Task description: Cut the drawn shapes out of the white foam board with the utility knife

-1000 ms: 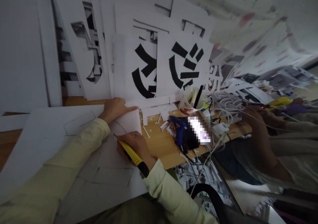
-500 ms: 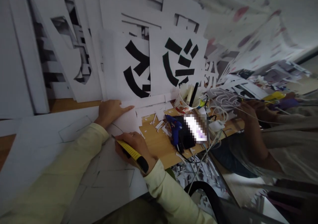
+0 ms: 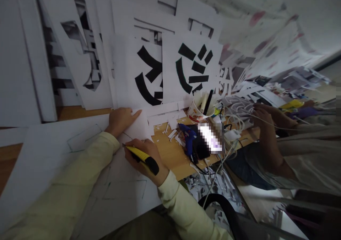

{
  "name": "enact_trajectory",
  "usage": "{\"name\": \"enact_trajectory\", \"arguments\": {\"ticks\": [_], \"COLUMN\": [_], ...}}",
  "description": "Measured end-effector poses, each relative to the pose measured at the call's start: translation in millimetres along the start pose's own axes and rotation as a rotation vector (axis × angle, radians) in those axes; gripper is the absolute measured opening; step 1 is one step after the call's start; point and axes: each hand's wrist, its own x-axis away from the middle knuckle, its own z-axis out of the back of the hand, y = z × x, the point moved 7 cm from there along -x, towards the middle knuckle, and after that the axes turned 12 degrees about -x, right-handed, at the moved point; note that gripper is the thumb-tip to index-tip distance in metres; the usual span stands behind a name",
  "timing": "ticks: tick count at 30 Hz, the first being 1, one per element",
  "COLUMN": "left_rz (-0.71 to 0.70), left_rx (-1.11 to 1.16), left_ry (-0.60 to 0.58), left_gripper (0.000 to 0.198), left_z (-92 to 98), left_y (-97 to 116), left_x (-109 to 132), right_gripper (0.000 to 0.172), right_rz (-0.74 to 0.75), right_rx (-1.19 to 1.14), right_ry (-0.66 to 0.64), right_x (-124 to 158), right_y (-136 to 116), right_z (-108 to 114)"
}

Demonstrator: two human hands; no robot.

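Note:
My right hand (image 3: 149,156) grips a yellow and black utility knife (image 3: 142,158), its tip down by a dark line on a large white sheet (image 3: 125,211). The sheet, perhaps foam board, carries several drawn outlines. My left hand (image 3: 121,121) lies on the same sheet just beyond the knife, index finger and thumb stretched out, pressing on it. The other fingers of that hand are partly hidden. Behind my hands lean white boards with black characters (image 3: 191,69) and cut-out shapes.
Right of the sheet lie a blue glue gun (image 3: 188,140), white scraps (image 3: 173,133) and a lit, blurred phone (image 3: 209,137). A cup of pens (image 3: 198,107) stands behind them. White cables (image 3: 231,135) run over the edge. At the right, a co-worker's hands (image 3: 262,117) handle white pieces.
The whole view has shifted slightly to the right. The knife's handle end sits a little higher against the right hand. My left hand still rests on the sheet.

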Motion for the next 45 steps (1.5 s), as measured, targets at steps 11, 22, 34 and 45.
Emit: {"name": "enact_trajectory", "arguments": {"ticks": [11, 22, 34, 45], "left_rz": [-0.193, -0.205, -0.202, -0.204], "left_rx": [-0.003, 0.069, 0.113, 0.064], "left_ry": [0.082, 0.145, 0.143, 0.098], "left_gripper": [0.067, 0.067, 0.066, 0.067], "left_z": [5.2, -0.1, -4.2, 0.9], "left_y": [-2.8, -6.3, -8.0, -5.9], "left_x": [0.0, -2.3, -6.5, -3.6], "right_gripper": [0.010, 0.007, 0.006, 0.007], "right_rz": [0.029, 0.081, 0.075, 0.182], "right_rx": [-0.164, -0.137, -0.121, -0.058], "right_ry": [0.005, 0.011, 0.078, 0.154], "right_x": [-5.9, -4.5, 4.0, 16.0], "right_y": [-8.0, -10.0, -6.1, 2.0], "right_z": [15.8, 17.0, 10.7, 1.8]}}
